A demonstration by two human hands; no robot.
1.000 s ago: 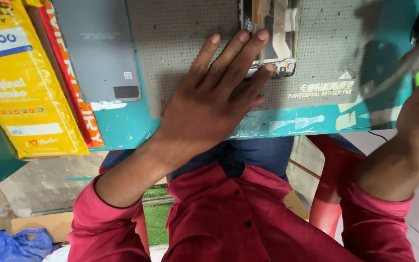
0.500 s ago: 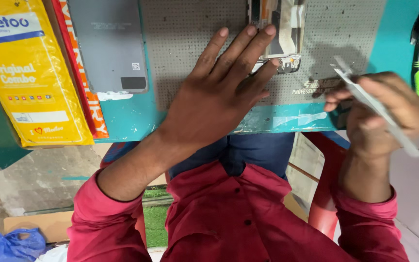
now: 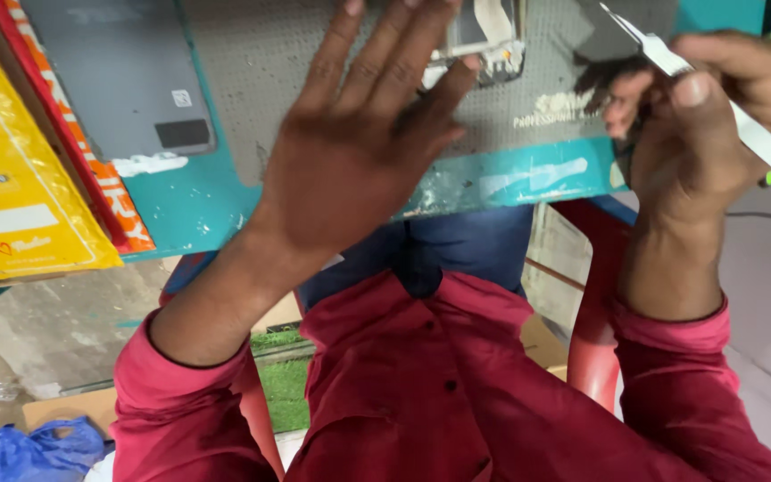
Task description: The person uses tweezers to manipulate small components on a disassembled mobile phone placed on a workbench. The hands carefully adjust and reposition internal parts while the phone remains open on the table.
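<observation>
My left hand [image 3: 359,152] lies flat with fingers spread on a grey perforated work mat [image 3: 261,80], its fingertips pressing on an opened phone [image 3: 484,40] at the top edge of the view. My right hand [image 3: 698,116] is at the right, closed around silver tweezers [image 3: 760,138] whose tips point up and left, above the mat and apart from the phone. Most of the phone is cut off by the frame or hidden under my fingers.
A grey phone back cover [image 3: 118,76] lies at the upper left of the teal bench [image 3: 510,178]. A yellow packet [image 3: 11,170] and an orange-red box [image 3: 91,161] sit at the left. A red plastic chair [image 3: 595,321] and a blue bag [image 3: 37,446] are below.
My right hand came in from the right edge with the tweezers and moved up toward the phone. The camera drew closer to the bench; my left hand stayed pressed on the phone.
</observation>
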